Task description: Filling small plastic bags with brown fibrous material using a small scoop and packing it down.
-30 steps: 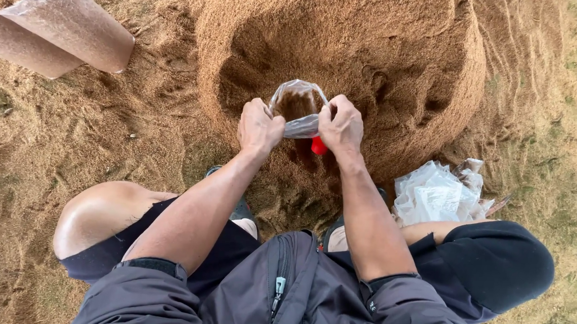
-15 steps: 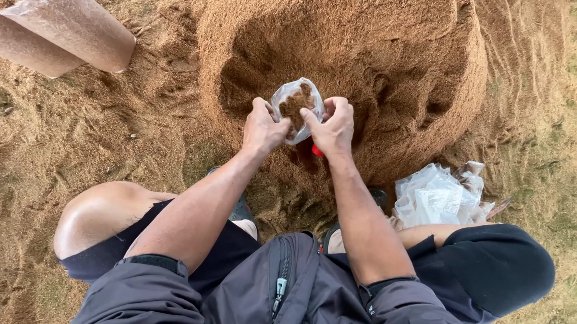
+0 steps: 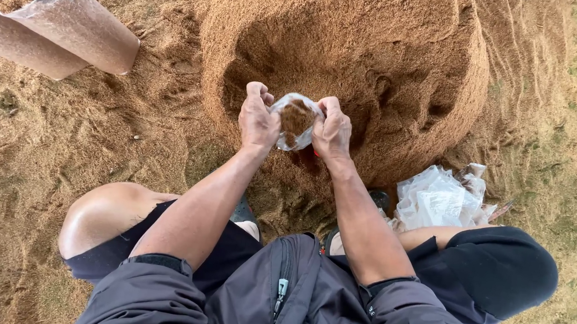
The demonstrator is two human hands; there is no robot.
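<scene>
A small clear plastic bag [image 3: 295,121] partly filled with brown sawdust is held upright between both hands. My left hand [image 3: 258,119] grips its left rim and my right hand [image 3: 332,129] grips its right rim, keeping the mouth wide. The bag hangs in front of a scooped hollow in a large sawdust mound [image 3: 375,60]. A bit of something red [image 3: 316,154] peeks out under my right hand; what it is cannot be told.
Two filled clear tube-shaped bags [image 3: 63,31] lie at the top left. A bundle of empty clear plastic bags [image 3: 436,199] rests by my right knee. My bare left knee [image 3: 102,214] sticks out at the left. Loose sawdust covers the ground, with grass at the right.
The bag's mouth was squeezed narrow and dipped at the mound before; now it is pulled wide, lifted upright and shows sawdust inside. Both hands rose slightly.
</scene>
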